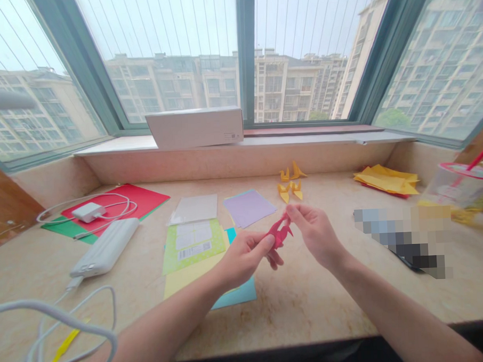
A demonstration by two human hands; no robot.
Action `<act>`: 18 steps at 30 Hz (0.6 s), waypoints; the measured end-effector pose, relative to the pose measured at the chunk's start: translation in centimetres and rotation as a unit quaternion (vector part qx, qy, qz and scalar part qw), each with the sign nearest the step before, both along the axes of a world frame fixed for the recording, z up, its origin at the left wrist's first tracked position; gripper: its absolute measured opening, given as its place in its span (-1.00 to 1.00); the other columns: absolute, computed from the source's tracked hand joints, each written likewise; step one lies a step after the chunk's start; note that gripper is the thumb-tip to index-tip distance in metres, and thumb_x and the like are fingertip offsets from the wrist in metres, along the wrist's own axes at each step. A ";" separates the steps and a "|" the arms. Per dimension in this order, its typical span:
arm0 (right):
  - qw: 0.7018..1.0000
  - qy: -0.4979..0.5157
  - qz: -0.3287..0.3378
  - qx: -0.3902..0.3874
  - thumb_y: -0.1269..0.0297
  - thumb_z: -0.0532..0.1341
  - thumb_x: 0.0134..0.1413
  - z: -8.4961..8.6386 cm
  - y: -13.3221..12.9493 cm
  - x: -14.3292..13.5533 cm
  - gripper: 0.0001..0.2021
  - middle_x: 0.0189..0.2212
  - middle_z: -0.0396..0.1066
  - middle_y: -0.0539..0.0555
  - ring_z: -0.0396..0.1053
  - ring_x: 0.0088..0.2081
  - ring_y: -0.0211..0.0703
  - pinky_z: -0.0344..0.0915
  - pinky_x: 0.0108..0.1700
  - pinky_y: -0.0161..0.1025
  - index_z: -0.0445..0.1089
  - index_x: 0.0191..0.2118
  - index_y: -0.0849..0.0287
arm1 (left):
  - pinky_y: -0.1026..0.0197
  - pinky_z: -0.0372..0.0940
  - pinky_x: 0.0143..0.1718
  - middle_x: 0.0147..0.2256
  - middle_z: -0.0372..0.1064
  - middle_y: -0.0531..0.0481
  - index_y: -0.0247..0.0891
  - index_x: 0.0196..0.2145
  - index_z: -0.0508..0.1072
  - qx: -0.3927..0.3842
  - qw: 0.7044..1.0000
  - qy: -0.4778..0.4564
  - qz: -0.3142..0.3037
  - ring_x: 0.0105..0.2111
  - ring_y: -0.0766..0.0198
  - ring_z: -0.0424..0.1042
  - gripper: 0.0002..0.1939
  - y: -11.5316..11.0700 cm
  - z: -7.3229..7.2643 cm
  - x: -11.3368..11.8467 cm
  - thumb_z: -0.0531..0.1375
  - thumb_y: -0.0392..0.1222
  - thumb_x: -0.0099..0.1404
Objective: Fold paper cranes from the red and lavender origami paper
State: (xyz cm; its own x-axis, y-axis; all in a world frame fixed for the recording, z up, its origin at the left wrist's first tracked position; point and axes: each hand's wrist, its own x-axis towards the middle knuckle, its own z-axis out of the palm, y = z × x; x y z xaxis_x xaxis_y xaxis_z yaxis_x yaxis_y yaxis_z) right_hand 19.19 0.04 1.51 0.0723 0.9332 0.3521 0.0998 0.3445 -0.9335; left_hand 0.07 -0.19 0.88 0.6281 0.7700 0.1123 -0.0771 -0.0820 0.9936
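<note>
A small red folded paper crane [282, 237] is held up in front of me above the stone counter. My left hand [250, 253] pinches its left side between thumb and fingers. At its upper tip, the thumb and forefinger of my right hand [313, 228] are closed on a thin folded part. Just beyond my hands, several yellow paper cranes [284, 192] stand on the counter. Sheets of purple paper [249, 207] lie behind my left hand, and a light blue sheet [240, 294] shows partly beneath my left forearm.
On the left, a white power bank [106, 245], a charger [88, 211] and cables lie by red paper [146, 198]. A green paper packet [196, 244] is nearer the middle. Yellow paper [387, 180], a blurred-out phone [404, 243] and a plastic cup [461, 187] are at right.
</note>
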 end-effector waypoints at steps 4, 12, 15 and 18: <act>0.999 0.001 -0.033 -0.005 -0.11 0.17 0.23 -0.7 0.8 0.5 -0.59 -0.47 0.44 0.04 0.33 -0.39 -0.17 0.27 -0.23 -0.19 0.51 -0.35 0.17 | 0.18 0.34 -0.38 -0.41 0.51 -0.14 -0.39 -0.20 0.55 -0.040 0.998 -0.041 0.015 -0.50 0.25 0.45 -0.49 0.5 -0.1 -0.1 0.18 0.20 0.33; 0.984 -0.102 0.133 0.064 0.02 0.16 0.28 -0.7 -0.9 -1.8 -0.69 -0.23 0.46 0.10 0.41 -0.23 -0.11 0.34 -0.16 -0.16 0.52 -0.18 0.12 | 0.21 0.29 -0.42 -0.44 0.38 -0.03 -0.37 -0.34 0.48 -0.102 0.988 -0.072 0.089 -0.52 0.32 0.39 -0.45 1.5 -0.9 0.1 0.15 0.27 0.31; 0.977 -0.156 0.095 0.110 0.11 0.25 0.22 -1.2 -1.2 -2.2 -0.73 -0.13 0.42 0.13 0.40 -0.19 -0.09 0.35 -0.09 -0.10 0.50 -0.03 0.08 | 0.22 0.29 -0.40 -0.49 0.34 0.03 -0.35 -0.34 0.43 -0.121 0.985 -0.071 0.097 -0.52 0.33 0.37 -0.45 1.6 -1.4 0.2 0.17 0.29 0.28; 0.971 -0.175 0.080 0.139 0.21 0.23 0.24 -1.8 -1.0 -2.4 -0.74 -0.12 0.42 0.14 0.39 -0.17 -0.08 0.37 -0.05 -0.06 0.47 0.02 0.04 | 0.23 0.30 -0.39 -0.50 0.33 0.06 -0.32 -0.28 0.41 -0.137 0.983 -0.078 0.092 -0.51 0.34 0.37 -0.45 1.5 -1.7 0.3 0.16 0.32 0.27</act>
